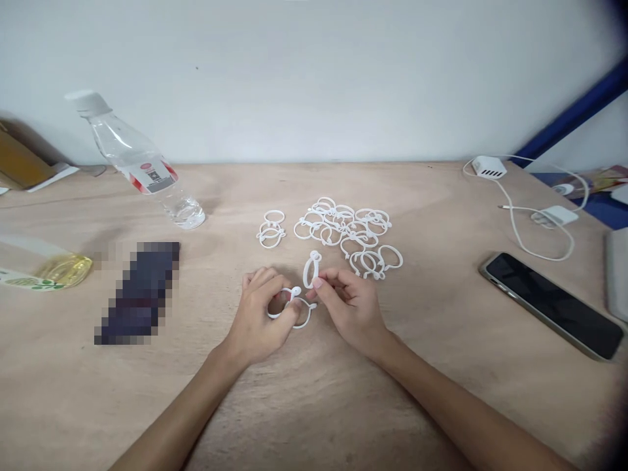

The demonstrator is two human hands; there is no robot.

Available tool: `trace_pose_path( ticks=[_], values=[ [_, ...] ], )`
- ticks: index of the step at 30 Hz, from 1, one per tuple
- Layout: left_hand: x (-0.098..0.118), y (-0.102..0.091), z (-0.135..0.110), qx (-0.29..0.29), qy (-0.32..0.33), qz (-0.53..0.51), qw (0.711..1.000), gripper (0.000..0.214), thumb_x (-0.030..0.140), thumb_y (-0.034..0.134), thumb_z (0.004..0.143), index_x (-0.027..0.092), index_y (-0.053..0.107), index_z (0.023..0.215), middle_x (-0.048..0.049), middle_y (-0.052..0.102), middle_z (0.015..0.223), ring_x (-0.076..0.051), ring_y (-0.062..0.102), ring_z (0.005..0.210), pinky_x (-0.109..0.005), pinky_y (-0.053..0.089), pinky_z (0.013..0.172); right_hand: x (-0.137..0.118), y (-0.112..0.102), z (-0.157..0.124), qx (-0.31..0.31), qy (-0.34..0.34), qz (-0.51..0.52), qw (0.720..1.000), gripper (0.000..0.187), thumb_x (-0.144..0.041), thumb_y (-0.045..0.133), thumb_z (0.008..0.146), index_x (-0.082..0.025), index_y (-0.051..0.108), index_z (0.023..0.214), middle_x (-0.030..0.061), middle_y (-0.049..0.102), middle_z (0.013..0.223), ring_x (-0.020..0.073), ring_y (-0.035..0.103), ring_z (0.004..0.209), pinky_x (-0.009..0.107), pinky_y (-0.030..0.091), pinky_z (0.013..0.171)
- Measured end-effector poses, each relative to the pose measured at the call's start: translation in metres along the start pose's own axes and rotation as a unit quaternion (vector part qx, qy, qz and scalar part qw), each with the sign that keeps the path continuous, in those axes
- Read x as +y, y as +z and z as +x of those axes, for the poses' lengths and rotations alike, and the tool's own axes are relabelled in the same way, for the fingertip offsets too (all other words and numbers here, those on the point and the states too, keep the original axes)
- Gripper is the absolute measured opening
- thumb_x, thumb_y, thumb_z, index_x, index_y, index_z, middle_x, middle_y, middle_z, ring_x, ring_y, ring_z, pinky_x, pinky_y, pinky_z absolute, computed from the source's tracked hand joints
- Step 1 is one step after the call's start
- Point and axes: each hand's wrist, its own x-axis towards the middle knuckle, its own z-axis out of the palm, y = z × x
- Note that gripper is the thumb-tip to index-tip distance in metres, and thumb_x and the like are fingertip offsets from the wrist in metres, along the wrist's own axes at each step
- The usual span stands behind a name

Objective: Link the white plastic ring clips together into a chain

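My left hand [262,320] is closed over two white plastic curtain rings [297,326], low over the wooden table. Its thumb and fingers cover part of them. Between the thumb and fingertips of my right hand [354,309] is another white curtain ring [306,273], held upright and seen nearly edge-on, its small knob at the top. The two hands are close together, a small gap apart. Just beyond them lies a loose pile of similar rings [342,242], with a smaller group of rings [270,246] to its left.
A clear water bottle [152,173] and a pixelated dark object [142,291] are on the left, near a bottle of yellow liquid [69,271]. To the right lie a phone [552,304], a white cable [513,222] and a white charger block [489,167]. A wall [314,85] bounds the table's back.
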Motion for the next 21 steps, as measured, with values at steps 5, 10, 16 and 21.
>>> trace_pose_path(
  ticks=[5,10,16,21],
  values=[
    [-0.003,0.001,-0.001,0.008,-0.009,0.015,1.000,0.015,0.033,0.051,0.084,0.020,0.058,0.080,0.0000,0.054,0.071,-0.018,0.049,0.075,-0.036,0.034,0.075,-0.001,-0.002,0.001,-0.008,0.004,0.035,0.999,0.017,-0.032,0.057,0.086,-0.018,0.064,0.079,0.0015,0.069,0.069,0.0143,0.065,0.066,0.027,0.050,0.063],
    [-0.003,0.001,0.000,0.031,-0.003,0.018,0.999,0.023,0.039,0.058,0.082,0.023,0.061,0.098,-0.0045,0.065,0.098,-0.023,0.053,0.094,-0.040,0.036,0.086,0.001,-0.003,0.001,-0.031,-0.003,0.044,0.999,0.017,-0.032,0.056,0.087,-0.019,0.066,0.084,0.0017,0.070,0.075,0.0144,0.063,0.070,0.028,0.048,0.066],
    [-0.003,0.003,0.000,0.030,0.012,0.044,0.998,0.027,0.037,0.051,0.087,0.023,0.058,0.109,-0.0039,0.066,0.099,-0.023,0.055,0.094,-0.040,0.035,0.088,-0.003,-0.005,0.003,-0.107,-0.013,0.072,0.992,0.015,-0.029,0.056,0.086,-0.019,0.067,0.083,-0.0005,0.065,0.075,0.0130,0.057,0.070,0.026,0.045,0.065],
    [-0.006,0.002,-0.001,0.009,0.017,0.031,0.999,0.024,0.039,0.049,0.089,0.022,0.059,0.102,-0.0017,0.064,0.085,-0.019,0.053,0.080,-0.036,0.035,0.079,-0.009,-0.009,0.004,-0.166,0.003,0.123,0.978,0.021,-0.029,0.053,0.087,-0.018,0.066,0.076,-0.0004,0.063,0.072,0.0134,0.057,0.070,0.027,0.045,0.068]
  ],
)
